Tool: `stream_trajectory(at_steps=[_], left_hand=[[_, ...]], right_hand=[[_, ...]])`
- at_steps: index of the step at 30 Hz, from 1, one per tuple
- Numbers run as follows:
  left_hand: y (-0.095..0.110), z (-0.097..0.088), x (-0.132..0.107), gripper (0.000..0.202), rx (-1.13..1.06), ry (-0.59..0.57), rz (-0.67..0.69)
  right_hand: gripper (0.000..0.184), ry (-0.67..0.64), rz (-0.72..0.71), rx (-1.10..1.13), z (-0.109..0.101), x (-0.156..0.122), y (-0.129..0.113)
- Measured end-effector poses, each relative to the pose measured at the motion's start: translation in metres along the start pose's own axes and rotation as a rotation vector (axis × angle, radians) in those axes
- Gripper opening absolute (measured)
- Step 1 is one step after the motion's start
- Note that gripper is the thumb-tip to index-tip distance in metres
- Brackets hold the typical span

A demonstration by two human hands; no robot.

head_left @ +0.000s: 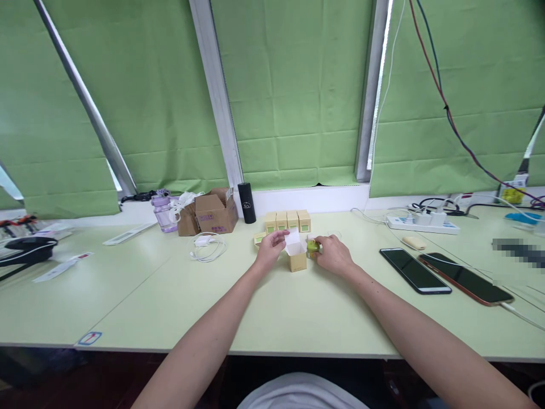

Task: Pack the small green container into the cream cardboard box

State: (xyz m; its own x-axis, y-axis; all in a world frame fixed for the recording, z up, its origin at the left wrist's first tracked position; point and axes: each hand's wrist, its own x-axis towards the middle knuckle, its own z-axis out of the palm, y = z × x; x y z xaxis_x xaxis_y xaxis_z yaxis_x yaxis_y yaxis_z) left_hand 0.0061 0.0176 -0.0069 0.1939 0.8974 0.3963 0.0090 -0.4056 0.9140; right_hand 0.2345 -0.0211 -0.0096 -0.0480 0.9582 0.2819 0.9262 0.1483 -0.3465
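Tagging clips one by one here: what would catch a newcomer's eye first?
Probably the green blinds filling the upper view. Below, centrally, the left hand and right hand flank an open box, the right holding a small green item. Two dark-screened phones lie to the right on the table.

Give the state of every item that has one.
Small carton: open, flap raised
Small green item: held by the right hand
Four small boxes: in a row, shut
Brown cardboard box: open
Purple bottle: upright, lid on
Black cylinder: upright
Black-edged phone: screen dark
Orange-edged phone: screen dark, cable plugged in
Power strip: plugs inserted
Green blinds: lowered
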Motion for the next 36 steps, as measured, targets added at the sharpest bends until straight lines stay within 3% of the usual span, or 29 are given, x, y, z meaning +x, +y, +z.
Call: stream_trajectory(at_steps=[6,12,18,21,26,31,36], left_hand=[[0.006,-0.001,-0.001,0.06,-0.038,-0.002,-0.187],[0.009,0.002,-0.004,0.067,-0.027,-0.033,-0.258],[0.006,0.0,-0.002,0.068,-0.022,-0.058,-0.238],[0.005,-0.002,-0.001,0.067,-0.002,-0.062,-0.226],[0.005,0.0,-0.001,0.07,0.013,-0.091,-0.228],[0.006,0.001,-0.004,0.07,0.013,-0.101,-0.199],[0.002,0.001,-0.002,0.068,-0.009,-0.126,-0.17]], right_hand=[[0.029,-0.01,-0.013,0.077,0.002,0.002,0.003],[0.028,-0.004,-0.042,0.16,0.005,0.004,0.006],[0.045,0.045,-0.033,0.24,0.01,0.007,0.011],[0.04,0.101,0.013,0.323,0.009,0.011,0.013],[0.035,0.314,0.057,0.649,0.0,0.016,0.012],[0.047,0.395,-0.045,0.97,-0.006,0.013,0.003],[0.053,0.373,-0.169,1.038,-0.011,0.002,-0.012]])
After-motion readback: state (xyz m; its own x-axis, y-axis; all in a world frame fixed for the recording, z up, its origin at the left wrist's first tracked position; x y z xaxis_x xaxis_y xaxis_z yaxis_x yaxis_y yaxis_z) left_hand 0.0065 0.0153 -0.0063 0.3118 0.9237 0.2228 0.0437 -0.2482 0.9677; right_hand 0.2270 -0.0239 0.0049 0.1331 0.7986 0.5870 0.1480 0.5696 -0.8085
